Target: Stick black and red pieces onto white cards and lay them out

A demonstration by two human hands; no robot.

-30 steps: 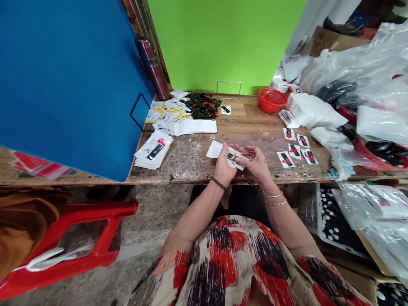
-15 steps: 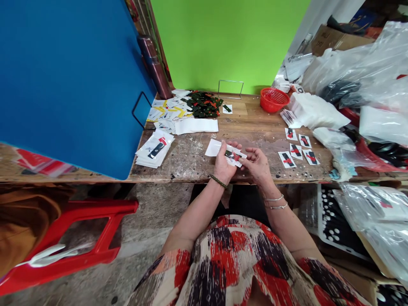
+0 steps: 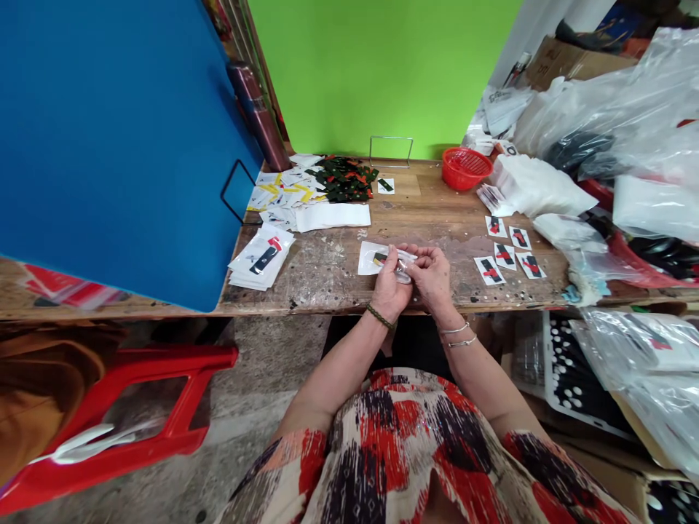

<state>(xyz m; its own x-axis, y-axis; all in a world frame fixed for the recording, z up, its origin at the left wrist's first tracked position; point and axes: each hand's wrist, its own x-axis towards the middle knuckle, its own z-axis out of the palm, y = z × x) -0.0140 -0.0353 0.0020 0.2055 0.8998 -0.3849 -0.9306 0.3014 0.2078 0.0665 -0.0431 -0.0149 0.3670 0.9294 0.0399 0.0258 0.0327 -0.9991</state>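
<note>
Between my two hands is a small clear plastic bag (image 3: 403, 271) with a white card in it. My left hand (image 3: 391, 291) pinches the bag between thumb and fingers. From the right, my right hand (image 3: 433, 276) grips the bag's other edge, and the fingers of both hands nearly meet. Just left of them lies a white packet (image 3: 369, 259) with a dark strip at its right end, partly covered by my left hand. Further right, several small cards with black and red pieces (image 3: 504, 256) lie on the wooden table (image 3: 322, 269).
At left is a stack of bagged cards (image 3: 262, 258). Behind it lie yellow-marked cards (image 3: 284, 191), a pile of black and red strips (image 3: 346, 178) and white paper (image 3: 333, 216). A red basket (image 3: 466, 169) stands at the back. Blue (image 3: 109, 131) and green (image 3: 382, 73) panels border the table.
My right hand has moved left, closer to my left hand. The bag now bends between my fingers and its red piece is hidden. The view has shifted slightly.
</note>
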